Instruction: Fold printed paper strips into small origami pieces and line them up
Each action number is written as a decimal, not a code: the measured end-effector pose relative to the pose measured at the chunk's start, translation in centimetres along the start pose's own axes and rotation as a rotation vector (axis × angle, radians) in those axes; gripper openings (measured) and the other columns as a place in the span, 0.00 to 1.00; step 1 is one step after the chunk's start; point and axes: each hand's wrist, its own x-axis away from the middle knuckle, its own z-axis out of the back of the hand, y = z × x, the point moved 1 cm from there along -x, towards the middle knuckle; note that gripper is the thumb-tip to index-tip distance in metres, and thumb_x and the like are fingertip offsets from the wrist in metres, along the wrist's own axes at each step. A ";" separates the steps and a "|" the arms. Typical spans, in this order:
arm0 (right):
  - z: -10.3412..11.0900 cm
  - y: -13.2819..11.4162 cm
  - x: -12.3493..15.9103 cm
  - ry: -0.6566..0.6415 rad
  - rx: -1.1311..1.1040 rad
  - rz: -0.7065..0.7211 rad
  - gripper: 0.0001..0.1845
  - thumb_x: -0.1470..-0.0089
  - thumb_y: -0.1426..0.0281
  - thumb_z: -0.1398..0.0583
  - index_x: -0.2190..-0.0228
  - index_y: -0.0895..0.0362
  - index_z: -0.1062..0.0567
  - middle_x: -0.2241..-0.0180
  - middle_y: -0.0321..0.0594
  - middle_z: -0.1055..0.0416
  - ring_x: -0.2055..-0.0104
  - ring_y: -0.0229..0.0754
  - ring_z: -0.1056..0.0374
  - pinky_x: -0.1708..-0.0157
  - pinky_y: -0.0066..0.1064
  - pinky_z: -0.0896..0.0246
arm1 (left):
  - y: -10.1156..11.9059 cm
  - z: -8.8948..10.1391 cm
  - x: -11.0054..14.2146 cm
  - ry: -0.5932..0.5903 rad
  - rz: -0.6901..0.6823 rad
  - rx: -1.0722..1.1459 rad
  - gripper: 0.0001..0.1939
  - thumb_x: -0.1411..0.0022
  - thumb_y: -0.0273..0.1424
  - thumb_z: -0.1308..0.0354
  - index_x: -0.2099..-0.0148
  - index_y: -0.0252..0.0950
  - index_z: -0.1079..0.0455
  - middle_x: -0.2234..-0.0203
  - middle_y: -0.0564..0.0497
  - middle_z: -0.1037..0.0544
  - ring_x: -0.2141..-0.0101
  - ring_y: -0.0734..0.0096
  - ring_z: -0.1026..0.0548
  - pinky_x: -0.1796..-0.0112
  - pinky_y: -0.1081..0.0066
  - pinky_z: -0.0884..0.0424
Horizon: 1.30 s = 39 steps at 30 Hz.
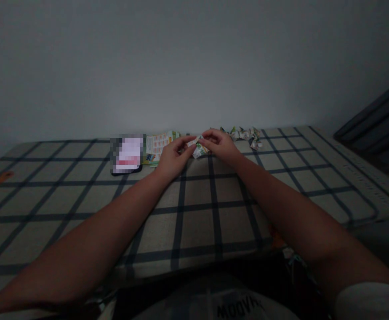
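Note:
A small folded piece of printed paper (199,150), white with green and yellow, is held up between both hands above the checked cloth. My left hand (174,153) pinches its left side between thumb and fingers. On the other side, my right hand (219,143) grips the upper right part, thumb and fingertips together. Just left of my left hand lie printed leaflets (156,144), partly covered by that hand. Behind and right of my right hand is a row of several folded paper pieces (244,133) in similar print.
A phone (128,154) with a lit, blurred screen lies left of the leaflets. The checked tablecloth (197,191) covers the table up to the pale wall (194,66). A dark slatted object (377,111) stands at the right edge.

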 end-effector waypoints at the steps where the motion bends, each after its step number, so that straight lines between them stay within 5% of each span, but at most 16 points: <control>1: 0.0 -0.1 0.0 0.001 0.007 -0.005 0.22 0.52 0.52 0.34 0.65 0.56 0.28 0.71 0.35 0.34 0.70 0.36 0.38 0.71 0.29 0.42 | 0.1 0.0 0.1 -0.006 -0.006 -0.011 0.17 0.38 0.38 0.39 0.49 0.38 0.24 0.63 0.49 0.20 0.65 0.70 0.24 0.67 0.72 0.29; 7: 0.0 -0.6 0.2 -0.024 -0.002 -0.058 0.22 0.55 0.53 0.33 0.68 0.57 0.27 0.74 0.34 0.33 0.72 0.36 0.39 0.71 0.29 0.44 | 0.7 0.2 0.2 0.014 -0.046 -0.131 0.20 0.44 0.40 0.33 0.51 0.38 0.25 0.66 0.51 0.21 0.68 0.70 0.25 0.68 0.72 0.30; 17: -0.3 -1.0 0.3 -0.073 -0.006 -0.100 0.20 0.53 0.53 0.35 0.69 0.57 0.29 0.77 0.32 0.36 0.76 0.35 0.41 0.74 0.29 0.46 | 0.6 0.3 0.4 0.029 -0.049 -0.141 0.11 0.37 0.41 0.39 0.61 0.38 0.28 0.72 0.54 0.25 0.72 0.72 0.28 0.74 0.74 0.36; 27: -0.7 -1.7 0.3 0.021 0.236 0.081 0.07 0.51 0.65 0.40 0.73 0.56 0.32 0.74 0.34 0.35 0.71 0.37 0.41 0.68 0.30 0.43 | 1.3 0.4 0.7 0.003 -0.051 -0.240 0.12 0.34 0.42 0.43 0.60 0.38 0.29 0.70 0.53 0.24 0.70 0.70 0.27 0.71 0.72 0.35; 39: -0.4 -1.8 0.6 0.024 0.312 0.180 0.03 0.50 0.69 0.42 0.72 0.55 0.33 0.71 0.37 0.34 0.68 0.38 0.40 0.65 0.32 0.42 | 1.1 0.4 0.6 -0.006 -0.097 -0.273 0.10 0.39 0.40 0.38 0.61 0.39 0.24 0.69 0.51 0.20 0.68 0.68 0.24 0.67 0.70 0.29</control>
